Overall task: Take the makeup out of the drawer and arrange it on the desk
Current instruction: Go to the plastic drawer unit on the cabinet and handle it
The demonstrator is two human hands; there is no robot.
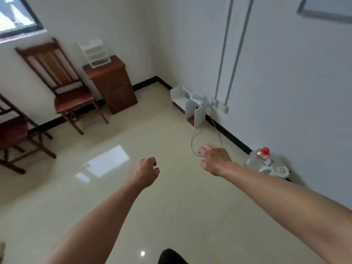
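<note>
Locates a clear plastic drawer unit [95, 53] on top of a wooden cabinet [111, 84] in the far corner, just beside a wooden chair [62, 82]. Notes a dark patch in the lowest tier, possibly the makeup; cannot confirm through the blur. Identifies no desk for certain.

Finds the left hand [144, 171] reaching forward above the floor, fingers curled in toward the palm, gripping nothing. Finds the right hand [215, 159] likewise forward, fingers drooping and relaxed, gripping nothing. Places both hands well apart from the drawer unit.

Records along the right wall a white rack [187, 103] on the floor and a water bottle [260, 159] with a red cap.

Expects a light, thin-walled unit: stiff but brittle, slick on polished wood, liable to slide or tip under a pull. Recommends steadying the top of the frame with 1 hand and drawing the drawer front at its centre with the other. Expects small, light, hard-cased items inside, smooth and prone to rolling; judges pressed powders and any glass fragile against the hard floor. Recommends pinching each piece across its body, 1 at a time, and standing tall pieces upright away from any edge.

Rates the task as barely begun: approach only, no item in either hand.
</note>
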